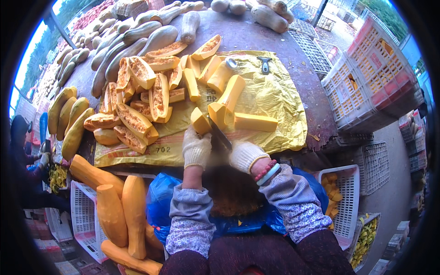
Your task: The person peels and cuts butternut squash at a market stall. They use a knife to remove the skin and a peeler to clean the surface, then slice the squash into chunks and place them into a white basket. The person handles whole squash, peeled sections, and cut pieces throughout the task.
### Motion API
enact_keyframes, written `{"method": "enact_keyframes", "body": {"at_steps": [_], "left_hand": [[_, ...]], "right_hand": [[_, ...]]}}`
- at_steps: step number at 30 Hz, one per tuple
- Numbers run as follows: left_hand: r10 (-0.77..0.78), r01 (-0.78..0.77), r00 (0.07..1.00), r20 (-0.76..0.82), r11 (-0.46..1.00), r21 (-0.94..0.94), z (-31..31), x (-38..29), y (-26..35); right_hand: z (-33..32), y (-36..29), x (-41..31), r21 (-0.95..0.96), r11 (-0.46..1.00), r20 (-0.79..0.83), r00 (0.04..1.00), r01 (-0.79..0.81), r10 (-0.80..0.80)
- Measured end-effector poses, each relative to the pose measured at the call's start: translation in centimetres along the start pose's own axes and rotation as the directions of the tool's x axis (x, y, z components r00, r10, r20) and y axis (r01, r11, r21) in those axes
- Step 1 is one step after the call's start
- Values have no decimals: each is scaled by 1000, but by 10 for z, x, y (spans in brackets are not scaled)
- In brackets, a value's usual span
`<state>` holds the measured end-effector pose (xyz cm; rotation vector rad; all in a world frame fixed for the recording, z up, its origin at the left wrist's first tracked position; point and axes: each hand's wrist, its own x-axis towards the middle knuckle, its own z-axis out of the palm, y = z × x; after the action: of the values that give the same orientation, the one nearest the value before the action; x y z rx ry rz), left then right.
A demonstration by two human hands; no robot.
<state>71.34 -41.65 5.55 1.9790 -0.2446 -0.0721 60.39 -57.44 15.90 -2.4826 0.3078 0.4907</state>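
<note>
My left hand (197,148), in a white knit glove, grips a peeled butternut squash chunk (199,121) just above a yellow woven sack (287,99). In my gloved right hand (248,157) is a knife (220,134), its blade slanting up beside the chunk; its handle is hidden in the fist. Another squash piece (217,113) stands just behind the blade. To the right lies a squash stick (256,122), and a longer neck piece (232,92) is farther back. Halved squashes (159,98) with stringy orange hollows are heaped at the left of the sack.
A peeler (265,65) lies on the sack. Unpeeled squashes (120,58) cover the table's far left. Peeled whole squashes (135,216) rise from a white crate (82,213) at left. Another crate (349,199) holds chunks at right. Stacked crates (357,82) stand beyond. A co-worker's hand (44,160) shows far left.
</note>
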Motion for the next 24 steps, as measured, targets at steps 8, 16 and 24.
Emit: {"method": "enact_keyframes", "body": {"at_steps": [8, 16, 24], "left_hand": [[-207, 180, 976, -60, 937, -298, 9, 27, 2], [355, -317, 933, -57, 887, 336, -17, 38, 9], [631, -618, 776, 14, 755, 219, -60, 23, 105]], "right_hand": [[-58, 75, -73, 503, 864, 39, 999, -13, -8], [-153, 152, 4, -49, 872, -460, 786, -487, 413], [-152, 170, 95, -356, 555, -480, 657, -752, 582]]}}
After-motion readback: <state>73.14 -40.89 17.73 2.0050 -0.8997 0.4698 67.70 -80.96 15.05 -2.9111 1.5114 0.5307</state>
